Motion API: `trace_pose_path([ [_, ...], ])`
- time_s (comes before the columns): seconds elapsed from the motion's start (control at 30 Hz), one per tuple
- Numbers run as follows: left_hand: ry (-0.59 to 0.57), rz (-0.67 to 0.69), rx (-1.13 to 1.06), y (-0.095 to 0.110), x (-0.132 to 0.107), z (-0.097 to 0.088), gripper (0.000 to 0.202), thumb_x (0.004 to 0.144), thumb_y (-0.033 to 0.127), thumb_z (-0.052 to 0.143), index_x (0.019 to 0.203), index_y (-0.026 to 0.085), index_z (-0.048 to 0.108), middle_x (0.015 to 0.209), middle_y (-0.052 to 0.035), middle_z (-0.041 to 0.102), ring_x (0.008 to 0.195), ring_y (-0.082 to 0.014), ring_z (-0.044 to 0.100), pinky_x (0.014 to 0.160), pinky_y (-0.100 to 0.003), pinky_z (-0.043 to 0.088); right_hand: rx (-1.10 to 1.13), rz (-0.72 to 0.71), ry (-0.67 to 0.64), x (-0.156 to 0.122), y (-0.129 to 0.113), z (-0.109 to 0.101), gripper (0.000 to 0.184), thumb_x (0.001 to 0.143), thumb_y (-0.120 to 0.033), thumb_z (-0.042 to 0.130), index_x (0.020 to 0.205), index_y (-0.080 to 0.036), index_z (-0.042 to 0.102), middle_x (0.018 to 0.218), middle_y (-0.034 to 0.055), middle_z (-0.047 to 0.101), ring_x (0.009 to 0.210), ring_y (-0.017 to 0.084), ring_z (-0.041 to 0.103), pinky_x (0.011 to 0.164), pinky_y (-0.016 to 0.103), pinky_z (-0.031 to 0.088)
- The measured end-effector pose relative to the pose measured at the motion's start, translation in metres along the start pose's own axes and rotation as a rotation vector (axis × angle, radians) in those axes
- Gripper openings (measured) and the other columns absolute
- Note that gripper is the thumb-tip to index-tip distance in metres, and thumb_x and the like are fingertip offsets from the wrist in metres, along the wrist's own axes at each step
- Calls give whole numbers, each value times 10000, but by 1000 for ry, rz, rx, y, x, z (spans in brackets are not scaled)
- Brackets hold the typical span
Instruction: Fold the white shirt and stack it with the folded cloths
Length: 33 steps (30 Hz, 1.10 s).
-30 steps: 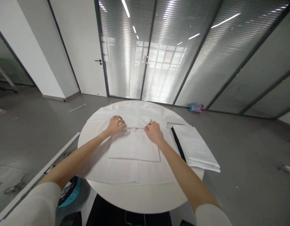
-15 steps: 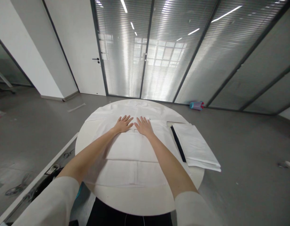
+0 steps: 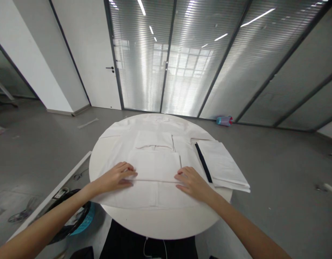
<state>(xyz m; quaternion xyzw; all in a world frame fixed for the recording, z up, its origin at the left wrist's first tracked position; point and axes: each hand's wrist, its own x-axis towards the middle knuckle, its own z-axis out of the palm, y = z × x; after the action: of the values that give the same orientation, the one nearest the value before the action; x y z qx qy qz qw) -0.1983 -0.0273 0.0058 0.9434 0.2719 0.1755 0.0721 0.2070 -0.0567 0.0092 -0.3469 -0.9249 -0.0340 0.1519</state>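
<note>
- Fingers (image 3: 127, 169) of the left hand (image 3: 116, 177) lie loosely curled and nearly flat on the near left corner of the folded white cloth (image 3: 155, 166); whether they pinch its edge or only press on it cannot be told.
- The right hand (image 3: 191, 182) mirrors this at the near right corner — fingers spread, resting on the fabric, gripping nothing that shows.
- The folded cloth sits mid-bench on a larger white sheet (image 3: 144, 196) that covers most of the round bench (image 3: 160, 225); its near edge runs straight between the two hands.
- To do this step well, I judge both hands should work that near edge evenly — same pressure, corners kept level — so the fold stays square and the sheet beneath does not drag.
- A stack of folded white linen (image 3: 222, 165) with a dark strip (image 3: 203, 162) lies at the bench's right side, near but apart from the right hand.
- A small coloured bottle (image 3: 223, 120) lies on the floor by the glass wall.
</note>
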Motion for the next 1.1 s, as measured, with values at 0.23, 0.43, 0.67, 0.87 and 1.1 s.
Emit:
trace_pose_path([
  [0.23, 104, 137, 240, -8, -5, 11, 200, 1001, 235, 510, 1110, 179, 668, 1100, -103, 714, 952, -217, 690, 822, -355, 563, -294, -46, 68, -8, 0, 13, 97, 900, -144, 610, 977, -167, 664, 955, 92, 656, 954, 258, 568, 864, 416, 442],
  [0.43, 118, 109, 155, 0, 1, -2, 191, 954, 166, 533, 968, 202, 721, 986, -80, 760, 855, -206, 699, 825, -368, 537, -280, -66, 51, 5, -3, -3, 149, 867, -87, 556, 824, -191, 654, 829, 71, 649, 840, 223, 581, 872, 408, 414],
  [0.67, 141, -386, -373, -79, 88, -86, 143, 783, 327, 696, 814, 209, 771, 799, -61, 719, 747, -213, 666, 627, -253, 497, 131, 259, -15, 102, 79, -76, 142, 844, -199, 538, 880, -211, 674, 896, 61, 680, 851, 222, 595, 840, 343, 425],
  [0.87, 221, -651, -699, -174, 165, -60, 210, 722, 353, 732, 706, 148, 693, 621, -24, 605, 562, -133, 539, 537, -231, 442, 348, 592, -42, 186, 176, -26, 170, 869, -166, 492, 842, -156, 660, 859, 48, 694, 802, 179, 591, 759, 257, 424],
  [1.1, 300, -815, -806, -206, 168, 9, 277, 638, 370, 798, 582, 159, 627, 479, 21, 495, 466, -107, 446, 472, -216, 325, 391, 819, -33, 192, 195, 64, 200, 910, -175, 462, 937, -136, 657, 1015, 126, 720, 928, 222, 639, 841, 300, 463],
])
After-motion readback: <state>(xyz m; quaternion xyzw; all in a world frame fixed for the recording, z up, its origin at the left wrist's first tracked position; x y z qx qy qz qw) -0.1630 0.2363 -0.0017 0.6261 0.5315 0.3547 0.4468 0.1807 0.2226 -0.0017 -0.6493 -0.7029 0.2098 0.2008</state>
